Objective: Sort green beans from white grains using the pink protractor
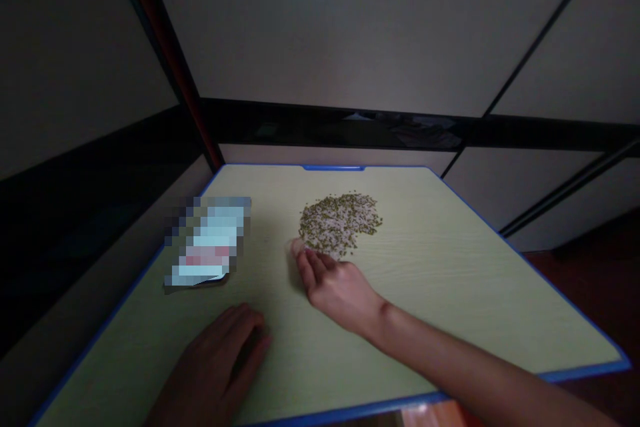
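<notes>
A pile of mixed green beans and pale grains [337,221], which look like mung beans and rice, is spread on the pale table [440,267]. At its near left edge is my right hand [337,287], palm down, with the fingers bent and pinched together. Something small and pale shows at its fingertips, too blurred to name. My left hand [220,353] rests on the table nearer to me, lower left. Its fingers are loosely curved, a gap shows between thumb and forefinger, and I see nothing in it.
A blurred-out phone or tablet [213,240] with a bright screen lies on the left of the table. Blue edging [575,371] runs round the tabletop, with a blue handle-like strip [334,167] at the far side. Pale panels with a dark band [325,123] stand behind.
</notes>
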